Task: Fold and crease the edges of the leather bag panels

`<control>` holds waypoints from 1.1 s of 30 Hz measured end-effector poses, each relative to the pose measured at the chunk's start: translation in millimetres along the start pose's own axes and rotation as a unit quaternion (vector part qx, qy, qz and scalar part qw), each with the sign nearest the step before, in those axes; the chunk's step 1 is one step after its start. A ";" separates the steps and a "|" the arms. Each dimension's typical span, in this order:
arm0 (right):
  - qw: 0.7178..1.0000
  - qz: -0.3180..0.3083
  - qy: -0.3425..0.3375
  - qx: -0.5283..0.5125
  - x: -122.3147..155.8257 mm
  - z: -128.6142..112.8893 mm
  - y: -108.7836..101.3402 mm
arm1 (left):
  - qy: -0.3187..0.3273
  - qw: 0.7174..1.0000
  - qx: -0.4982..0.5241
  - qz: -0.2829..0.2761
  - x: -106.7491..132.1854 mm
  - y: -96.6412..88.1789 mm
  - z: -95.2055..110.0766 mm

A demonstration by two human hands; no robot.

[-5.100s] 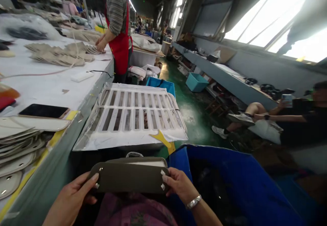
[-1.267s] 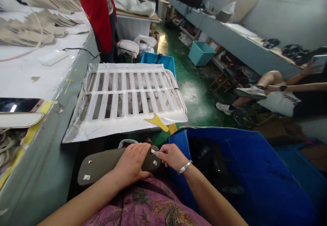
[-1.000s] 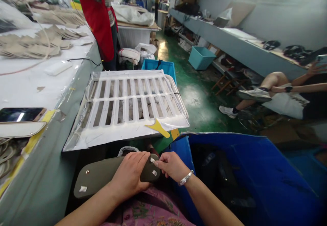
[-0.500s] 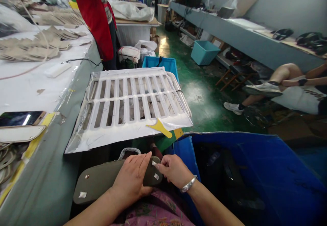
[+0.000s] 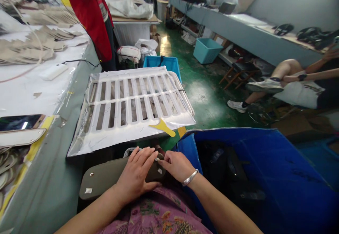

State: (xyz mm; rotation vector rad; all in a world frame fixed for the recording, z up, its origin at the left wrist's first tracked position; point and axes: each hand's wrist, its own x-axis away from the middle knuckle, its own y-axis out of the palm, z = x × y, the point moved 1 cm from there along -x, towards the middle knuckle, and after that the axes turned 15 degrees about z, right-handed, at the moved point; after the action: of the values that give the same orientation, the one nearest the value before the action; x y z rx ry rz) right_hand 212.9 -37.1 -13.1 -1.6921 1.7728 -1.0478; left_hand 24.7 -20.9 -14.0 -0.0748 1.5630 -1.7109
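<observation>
An olive-green handbag (image 5: 107, 174) rests on my lap with its long, rounded base facing up. The base carries a metal stud (image 5: 91, 174), a white tape piece (image 5: 88, 191) near its left end and another tape piece (image 5: 160, 171) near its right end. Across the base lies my left hand (image 5: 136, 174), fingers over the far side and thumb along the near edge, gripping the bag. At the bag's right end, my right hand (image 5: 178, 165) pinches a small white tape piece (image 5: 157, 159) between thumb and forefinger. Part of a wrapped handle (image 5: 129, 151) shows behind the bag.
Ahead stands a white slatted rack (image 5: 132, 101) with a yellow Y-shaped tool (image 5: 164, 127) on its near edge. A deep blue bin (image 5: 265, 156) with dark contents is at right. A phone (image 5: 21, 122) lies on the left table. One person wears a red apron; another sits at right.
The whole view has shifted slightly. My right hand stays at the bag's right end, still pinching the small tape piece, while my left hand keeps its hold on the bag.
</observation>
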 end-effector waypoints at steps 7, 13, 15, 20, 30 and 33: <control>0.996 0.016 0.032 -0.076 0.0 9.0 8.9 | 0.015 0.999 -0.013 0.033 22.5 -12.2 19.9; 0.991 0.033 0.018 -0.131 -1.7 13.3 10.6 | -0.019 1.000 -0.010 -0.002 24.9 -3.2 22.9; 0.992 0.038 -0.058 -0.102 0.6 4.3 4.8 | -0.031 0.999 -0.004 -0.018 27.6 0.4 23.6; 0.960 -0.082 -0.263 0.044 1.6 -25.0 2.5 | -0.020 0.998 0.052 -0.023 39.1 -13.6 11.3; 0.926 -0.111 -0.325 0.159 -12.1 -53.5 17.7 | -0.170 0.973 0.008 -0.157 64.8 -73.3 -82.1; 0.922 -0.093 -0.351 0.132 -14.4 -65.3 34.1 | -0.169 0.979 0.028 -0.111 63.5 -69.8 -83.9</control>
State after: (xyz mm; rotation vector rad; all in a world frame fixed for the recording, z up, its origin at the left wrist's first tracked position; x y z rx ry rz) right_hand 143.0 -11.6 -3.3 -1.7777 0.9848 -0.5916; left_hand -98.4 4.8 -2.5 -0.5035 1.2896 -1.8007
